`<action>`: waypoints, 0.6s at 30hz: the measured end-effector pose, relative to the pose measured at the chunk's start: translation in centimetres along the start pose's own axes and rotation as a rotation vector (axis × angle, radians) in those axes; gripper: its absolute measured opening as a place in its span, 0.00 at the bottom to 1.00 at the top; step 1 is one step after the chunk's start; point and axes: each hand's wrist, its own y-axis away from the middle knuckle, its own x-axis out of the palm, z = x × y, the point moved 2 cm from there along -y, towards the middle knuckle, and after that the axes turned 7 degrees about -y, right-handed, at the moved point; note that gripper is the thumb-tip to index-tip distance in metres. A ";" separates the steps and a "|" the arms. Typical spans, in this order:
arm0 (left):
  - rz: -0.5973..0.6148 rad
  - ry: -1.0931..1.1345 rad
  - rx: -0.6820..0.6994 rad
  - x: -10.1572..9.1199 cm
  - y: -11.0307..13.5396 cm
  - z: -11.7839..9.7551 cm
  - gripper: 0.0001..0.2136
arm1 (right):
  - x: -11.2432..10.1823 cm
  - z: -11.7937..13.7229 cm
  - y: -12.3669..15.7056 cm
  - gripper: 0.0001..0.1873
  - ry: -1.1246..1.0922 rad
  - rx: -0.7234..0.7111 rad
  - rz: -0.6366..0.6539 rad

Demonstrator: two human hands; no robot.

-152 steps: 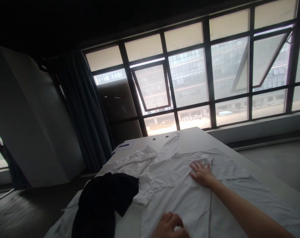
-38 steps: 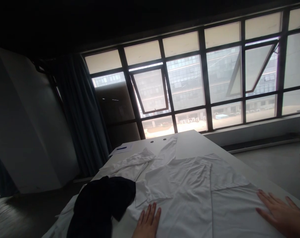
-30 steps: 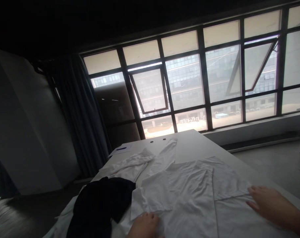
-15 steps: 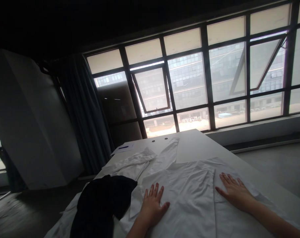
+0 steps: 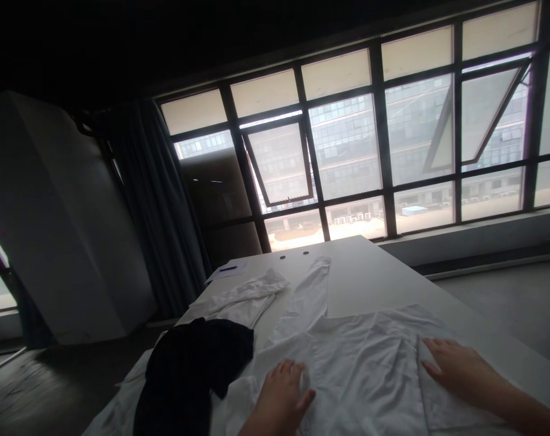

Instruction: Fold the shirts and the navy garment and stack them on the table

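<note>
A white shirt lies spread and creased over the near part of the table, one sleeve stretched toward the far end. My left hand rests on the shirt's left part, fingers lightly bent and thumb apart. On the right part, beyond a long straight edge in the cloth, my right hand lies with its fingers stretched out and thumb apart. Neither hand shows cloth between its fingers. Left of my left hand is a bunched black garment.
Another crumpled white garment lies on the left of the white table. Beyond it are a sheet of paper and a dark pen. A dark curtain and large windows stand behind.
The shirt's body has shifted to the right and lies less stretched toward the far end. My hands have come nearer to me, and the right one has moved rightward; their fingers are less spread.
</note>
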 end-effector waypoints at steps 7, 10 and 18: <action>-0.103 0.089 0.064 1.3 -6.1 -3.3 0.34 | 0.4 15.4 -5.3 0.34 -0.069 -0.056 0.267; -0.122 0.087 0.091 2.5 -7.1 -2.9 0.35 | 2.6 18.8 -6.1 0.37 -0.090 -0.043 0.327; -0.076 0.003 -0.016 2.6 -5.6 2.9 0.35 | 5.1 17.7 -6.2 0.44 -0.069 -0.034 0.355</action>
